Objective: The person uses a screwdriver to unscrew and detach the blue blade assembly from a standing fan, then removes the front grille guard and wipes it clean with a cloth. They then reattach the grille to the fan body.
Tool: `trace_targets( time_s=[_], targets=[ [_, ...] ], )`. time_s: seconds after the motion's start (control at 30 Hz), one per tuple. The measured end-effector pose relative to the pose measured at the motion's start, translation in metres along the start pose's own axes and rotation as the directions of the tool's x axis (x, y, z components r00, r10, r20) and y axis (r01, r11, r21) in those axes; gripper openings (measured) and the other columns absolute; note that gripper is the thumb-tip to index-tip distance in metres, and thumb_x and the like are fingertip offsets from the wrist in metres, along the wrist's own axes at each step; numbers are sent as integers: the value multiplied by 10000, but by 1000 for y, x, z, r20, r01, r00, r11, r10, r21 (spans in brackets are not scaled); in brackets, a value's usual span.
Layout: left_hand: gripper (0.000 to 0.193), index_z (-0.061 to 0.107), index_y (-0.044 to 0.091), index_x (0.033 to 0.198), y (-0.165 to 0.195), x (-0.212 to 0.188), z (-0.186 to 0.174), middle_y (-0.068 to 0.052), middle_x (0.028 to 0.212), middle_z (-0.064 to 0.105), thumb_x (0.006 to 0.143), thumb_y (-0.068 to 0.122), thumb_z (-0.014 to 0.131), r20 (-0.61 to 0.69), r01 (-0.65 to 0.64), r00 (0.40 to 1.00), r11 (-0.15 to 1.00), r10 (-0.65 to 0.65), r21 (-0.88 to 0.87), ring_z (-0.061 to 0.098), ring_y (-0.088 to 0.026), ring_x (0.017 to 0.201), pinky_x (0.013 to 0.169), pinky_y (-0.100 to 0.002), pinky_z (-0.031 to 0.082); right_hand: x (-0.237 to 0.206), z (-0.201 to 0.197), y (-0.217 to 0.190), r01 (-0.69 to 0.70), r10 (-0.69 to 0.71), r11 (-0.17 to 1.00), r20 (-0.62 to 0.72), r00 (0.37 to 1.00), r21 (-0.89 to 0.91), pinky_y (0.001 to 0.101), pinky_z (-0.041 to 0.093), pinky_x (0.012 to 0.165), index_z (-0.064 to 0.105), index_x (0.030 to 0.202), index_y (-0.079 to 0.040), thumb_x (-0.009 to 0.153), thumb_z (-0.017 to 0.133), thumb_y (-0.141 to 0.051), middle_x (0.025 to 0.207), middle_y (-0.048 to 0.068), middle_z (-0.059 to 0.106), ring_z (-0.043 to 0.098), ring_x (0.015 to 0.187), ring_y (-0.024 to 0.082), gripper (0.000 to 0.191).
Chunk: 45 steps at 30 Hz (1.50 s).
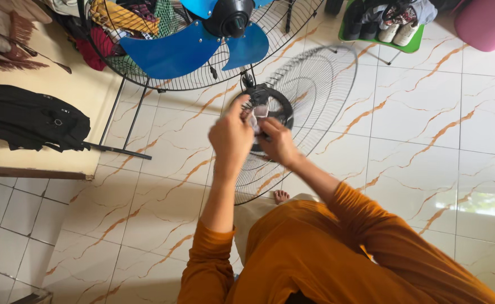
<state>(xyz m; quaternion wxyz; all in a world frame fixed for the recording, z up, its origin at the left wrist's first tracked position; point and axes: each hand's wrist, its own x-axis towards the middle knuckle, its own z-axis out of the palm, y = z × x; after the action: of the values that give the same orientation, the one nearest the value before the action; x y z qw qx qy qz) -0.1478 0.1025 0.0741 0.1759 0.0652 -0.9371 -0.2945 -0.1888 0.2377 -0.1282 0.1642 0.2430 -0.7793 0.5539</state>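
A round wire fan guard (320, 84) with a black centre cap stands tilted on the tiled floor in front of me. Both my hands meet at that cap. My left hand (231, 138) and my right hand (278, 143) pinch a small whitish cloth or wipe (258, 114) against the hub; which hand holds it I cannot tell for sure. Behind the guard stands the fan (202, 45) with blue blades and its rear wire cage. My sleeves are orange.
A black bag (30, 121) lies on a low yellow surface at left, with fringed cloths above it. A green rack of shoes (385, 25) stands at the back right beside a pink round object (486, 22). My bare toes (281, 196) show under the guard.
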Motion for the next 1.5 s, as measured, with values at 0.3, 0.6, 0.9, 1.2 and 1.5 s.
trace_targets(
  time_s=[0.3,0.6,0.9,1.2,1.5],
  targets=[
    [299,739,262,1168,-23,-7,-69,-57,874,757,884,166,745,-7,172,985,982,-173,-78,746,-279,800,688,-407,536,28,-158,78,-206,59,964,-623,780,-167,325,535,732,628,1050,32,870,671,147,973,148,624,615,842,229,218],
    [440,771,285,1178,-18,-24,-65,-68,941,782,832,27,685,51,168,985,986,-167,-19,734,-286,863,751,-410,546,98,-135,20,379,-489,806,-152,859,-454,457,519,812,707,1025,51,862,738,136,1040,170,650,637,971,371,187],
    [401,734,43,1190,-75,-33,-87,-97,1055,794,841,-129,637,-54,184,971,879,-231,-440,774,-153,968,836,-292,591,37,-172,81,-25,-191,790,-286,939,-612,405,528,833,783,980,-77,790,751,52,1072,193,609,606,1010,374,232],
    [197,707,46,1144,-141,-58,-78,-120,1053,788,960,-7,660,-22,191,975,880,-222,-434,745,-230,946,860,-344,572,64,-179,54,4,-78,984,-408,910,-177,336,532,878,679,1061,-9,877,613,161,1119,142,666,656,1016,254,258],
    [660,595,146,1324,-70,-28,-51,-141,1239,707,691,121,779,-61,-212,974,974,217,80,658,-362,1126,920,-445,534,105,-171,-85,627,-728,622,-50,684,-469,482,493,791,615,949,-18,706,856,-16,1024,187,579,590,943,390,343]
  ],
)
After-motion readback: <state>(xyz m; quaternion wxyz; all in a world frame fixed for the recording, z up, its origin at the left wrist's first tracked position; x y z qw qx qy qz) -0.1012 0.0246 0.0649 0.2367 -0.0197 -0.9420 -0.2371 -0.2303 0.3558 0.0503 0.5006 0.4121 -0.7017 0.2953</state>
